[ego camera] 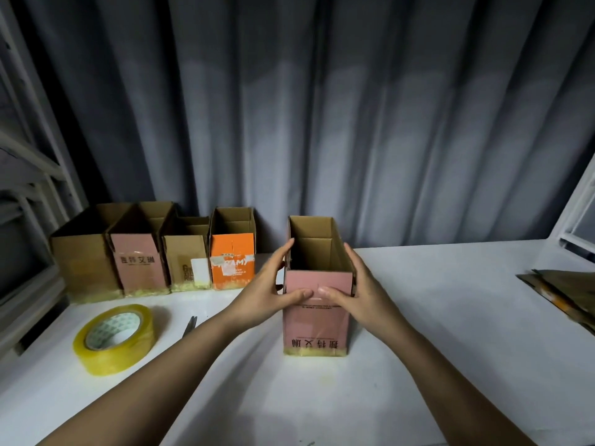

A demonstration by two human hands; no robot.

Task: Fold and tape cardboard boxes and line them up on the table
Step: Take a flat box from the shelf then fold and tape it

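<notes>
A pink-fronted cardboard box point(317, 320) stands upright and open-topped in the middle of the white table point(450, 333), yellowish tape along its bottom edge. My left hand point(269, 294) holds its left side, thumb across the pink front. My right hand point(357, 291) holds the right side, thumb on the front too. Several open boxes stand in a row at the back left: a plain brown box point(83, 262), a pink box point(140, 265), a small brown box point(188, 262) and an orange box point(232, 260).
A big roll of yellowish clear tape point(114, 339) lies at the front left, with scissors point(190, 326) just right of it. Flattened cardboard point(560, 291) lies at the right edge. A grey curtain hangs behind the table. White shelving stands at the left.
</notes>
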